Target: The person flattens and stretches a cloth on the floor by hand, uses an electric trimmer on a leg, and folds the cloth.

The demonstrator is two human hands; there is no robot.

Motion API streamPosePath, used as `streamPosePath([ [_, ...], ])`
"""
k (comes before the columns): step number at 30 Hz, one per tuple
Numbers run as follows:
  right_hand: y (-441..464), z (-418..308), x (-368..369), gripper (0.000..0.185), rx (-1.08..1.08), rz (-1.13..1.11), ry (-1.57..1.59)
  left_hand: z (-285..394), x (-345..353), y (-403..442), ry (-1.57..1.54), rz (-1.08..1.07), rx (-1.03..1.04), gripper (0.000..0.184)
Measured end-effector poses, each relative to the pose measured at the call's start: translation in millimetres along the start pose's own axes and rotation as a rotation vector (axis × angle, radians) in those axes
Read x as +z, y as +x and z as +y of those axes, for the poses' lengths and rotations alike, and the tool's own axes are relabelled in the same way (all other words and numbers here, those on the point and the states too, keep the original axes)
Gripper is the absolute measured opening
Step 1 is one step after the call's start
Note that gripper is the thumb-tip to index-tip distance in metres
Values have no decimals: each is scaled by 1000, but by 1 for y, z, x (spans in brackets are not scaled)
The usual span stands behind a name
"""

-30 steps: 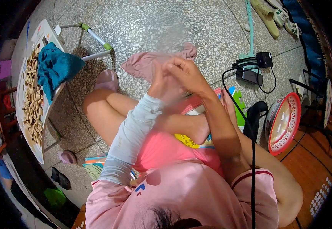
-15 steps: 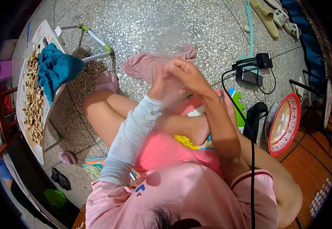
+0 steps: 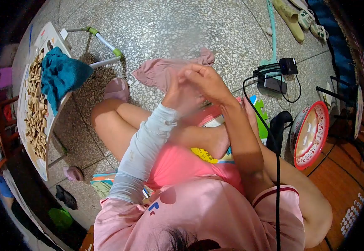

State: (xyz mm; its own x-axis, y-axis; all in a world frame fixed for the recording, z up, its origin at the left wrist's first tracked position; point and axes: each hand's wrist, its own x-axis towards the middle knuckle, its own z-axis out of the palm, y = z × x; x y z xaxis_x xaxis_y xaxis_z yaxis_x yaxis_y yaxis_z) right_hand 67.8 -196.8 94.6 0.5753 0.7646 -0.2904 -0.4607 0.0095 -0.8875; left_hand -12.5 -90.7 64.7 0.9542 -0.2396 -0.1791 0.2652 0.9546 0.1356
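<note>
My left hand (image 3: 176, 97), at the end of a pale blue sleeve, is held up in front of my lap, its thumb upright and its fingers blurred by a hazy patch. Touching or almost touching it is my right hand (image 3: 207, 83), with fingers curled in and the thumb pressed near the index finger. Both hands look closed. Anything between them is too small or too hazy to make out. Beyond the hands, a dusty pink cloth (image 3: 152, 73) lies crumpled on the speckled floor.
On the left, a white folding table (image 3: 56, 37) carries many short beige tube-like pieces (image 3: 35, 113) and a teal towel (image 3: 60, 77). A red-rimmed enamel basin (image 3: 326, 138) stands at right. A black cable (image 3: 278, 201) runs past my right arm to a black box (image 3: 272, 85).
My right hand's fingers have shifted very slightly against the left hand. Both arms keep their place otherwise.
</note>
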Motion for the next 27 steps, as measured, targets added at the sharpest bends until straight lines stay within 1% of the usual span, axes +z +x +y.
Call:
streamPosePath([
  [1,1,2,-1,21,-58,-4,-97,0,-3,0,-23,-28,2,72],
  [3,4,5,-3,20,-175,-13,-290,1,-6,1,-33,95,41,69],
  [4,4,4,-1,19,-104,4,-212,2,-6,1,-37,157,60,68],
  [6,2,-2,4,18,39,41,-55,1,-12,0,-48,158,22,74],
  [8,0,-8,7,17,19,57,-154,-3,-24,0,-60,157,-18,79],
  [12,1,-2,10,18,-48,93,-281,-3,-26,1,-33,154,-29,78],
  [15,0,-2,16,18,-172,138,-344,-1,-23,2,-10,153,-26,76],
  [18,-3,-10,23,19,-198,192,-495,0,-21,2,10,158,-21,75],
  [21,-2,-12,25,18,-194,246,-508,2,-20,2,25,163,-20,74],
  [24,-2,-7,23,19,-210,194,-409,2,-20,2,41,168,-21,73],
  [27,-1,-6,23,19,-273,195,-501,3,-22,2,59,175,-23,71],
])
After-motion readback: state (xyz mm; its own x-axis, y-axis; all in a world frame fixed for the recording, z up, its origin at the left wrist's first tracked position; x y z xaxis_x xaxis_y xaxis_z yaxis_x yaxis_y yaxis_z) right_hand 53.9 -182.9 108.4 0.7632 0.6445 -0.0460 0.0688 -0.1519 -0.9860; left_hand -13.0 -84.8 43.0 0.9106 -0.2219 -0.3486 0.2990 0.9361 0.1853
